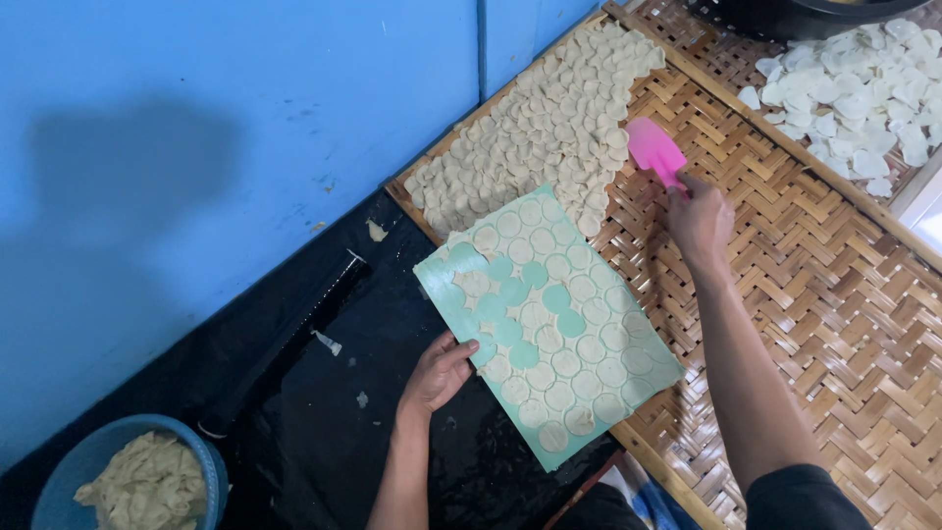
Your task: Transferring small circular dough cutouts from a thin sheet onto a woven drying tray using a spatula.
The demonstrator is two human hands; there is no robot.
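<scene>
The left hand [439,375] grips the near edge of a mint-green board [549,324], fingers curled over it, tilting it onto the woven bamboo tray [814,294] so its pale dough discs can come off. The right hand [699,218] is closed around a pink spatula [655,149] (blade near the heap of discs [545,137] already spread there), seemingly to scrape more across

A blue wall [235,118] is seen at left; a blue basket [74,471] heaped with pale dough scraps [147,486] is set at bottom left on a black sheet [324,432]. White chips [863,88] are spread on a second woven tray [726,59] at top right; a dark pot [795,15] is glimpsed above.
</scene>
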